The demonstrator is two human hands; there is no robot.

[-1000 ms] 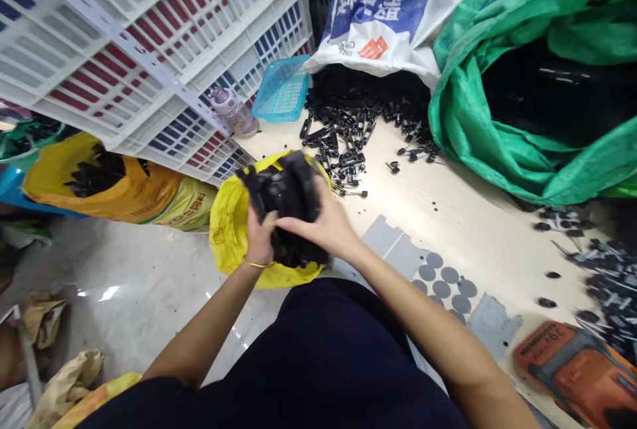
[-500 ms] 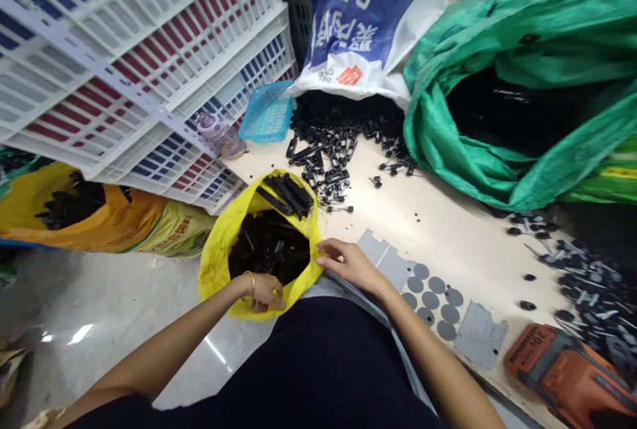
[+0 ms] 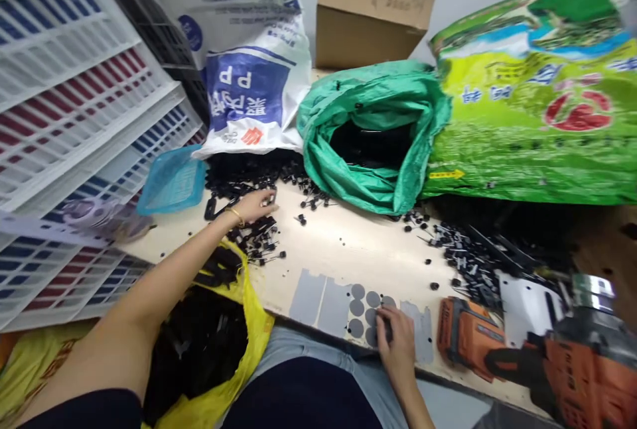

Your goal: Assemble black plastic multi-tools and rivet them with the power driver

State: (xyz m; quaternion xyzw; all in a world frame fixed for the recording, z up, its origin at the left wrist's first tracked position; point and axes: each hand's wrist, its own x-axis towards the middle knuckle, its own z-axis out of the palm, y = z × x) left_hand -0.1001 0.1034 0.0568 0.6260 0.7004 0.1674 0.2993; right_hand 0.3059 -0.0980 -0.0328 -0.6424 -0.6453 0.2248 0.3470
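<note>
Parts: small black parts [image 3: 261, 233] are heaped on the table [image 3: 328, 243], below the mouth of the white sack [image 3: 253, 84]; a second pile [image 3: 472, 266] is spread farther right, past the green sack [image 3: 343, 183].
Left hand: the left hand [image 3: 253, 207] is laid over the first heap, fingers bent; whether a part is gripped cannot be told.
Right hand: the right hand [image 3: 398, 335] is lowered at the grey discs [image 3: 357, 291], thumb and fingers narrowly spaced; whether the dark patch between them is something held cannot be told.
Weight: each part is judged light, easily lifted by fingertips.
Stiffness: hard plastic is suggested; the thin pins seen on some might be bent if pressed.
Slip: smooth surfaces are likely, and neighbours may be snagged in the heap.
Grip: the thicker black ends are best pinched, the pins left free.
Counted: piles, two; discs, at least seven, others perhaps hidden by the hand; grey plates [image 3: 306, 296], three; yellow bag [image 3: 256, 323], one; blue basket [image 3: 169, 205], one; carton [image 3: 373, 38], one; parts, too many to be counted.
</note>
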